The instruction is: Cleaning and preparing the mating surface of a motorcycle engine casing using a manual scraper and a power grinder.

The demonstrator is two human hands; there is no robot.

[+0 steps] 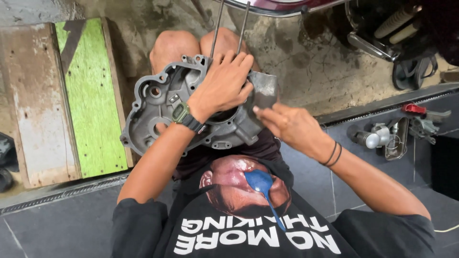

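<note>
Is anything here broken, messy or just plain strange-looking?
Nothing looks broken or spilled. The grey engine casing rests on the person's knees, left hand pressed on top, right hand at its side. Loose metal parts lie on the dark tiles at right.
</note>
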